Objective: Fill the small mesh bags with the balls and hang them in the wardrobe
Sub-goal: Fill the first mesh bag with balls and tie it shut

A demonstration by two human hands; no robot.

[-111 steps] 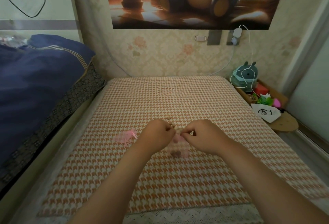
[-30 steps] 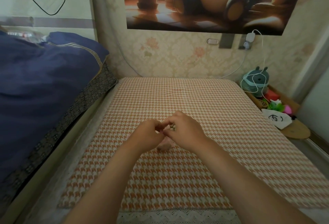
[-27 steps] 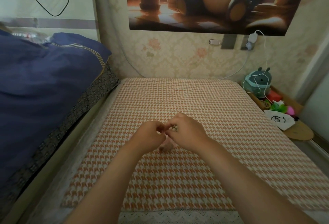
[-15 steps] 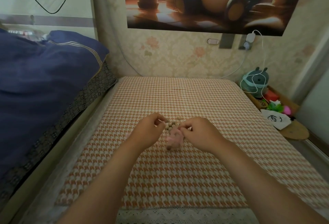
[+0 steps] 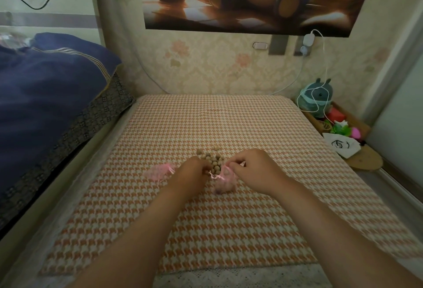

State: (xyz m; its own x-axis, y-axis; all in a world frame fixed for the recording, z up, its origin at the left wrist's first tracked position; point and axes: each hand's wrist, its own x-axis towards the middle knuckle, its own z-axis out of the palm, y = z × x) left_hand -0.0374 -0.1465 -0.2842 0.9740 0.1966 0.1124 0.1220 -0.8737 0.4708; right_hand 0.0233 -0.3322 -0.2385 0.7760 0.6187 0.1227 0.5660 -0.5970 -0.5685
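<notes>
The left hand (image 5: 194, 173) shows only its back, so its fingertips are hidden. They curl in at the near edge of the balls (image 5: 211, 160), and I cannot tell whether that grip holds anything. The right hand (image 5: 251, 169) keeps a narrow grip, thumb and fingers pinched on the neck of the pink bag (image 5: 223, 182), which lies on the mat (image 5: 229, 230) between the two hands. What is inside the bag is only a dim blur through the mesh. A thin ribbon (image 5: 214, 175) trails from the neck toward 9 o'clock, ending by the left hand. The balls sit in a loose heap at 11 o'clock from the bag. A second bag (image 5: 159, 171) lies flat at 9 o'clock, just beside the left hand. Both forearms are cut off by the bottom edge. The mat's orange-and-white check runs well past the heap to the wall at 12 o'clock. A blue quilt (image 5: 45, 104) borders it at 9 o'clock, and a plush (image 5: 317, 95) sits off its corner at 2 o'clock. The poster (image 5: 229, 1) on the wall is cropped at the top.
</notes>
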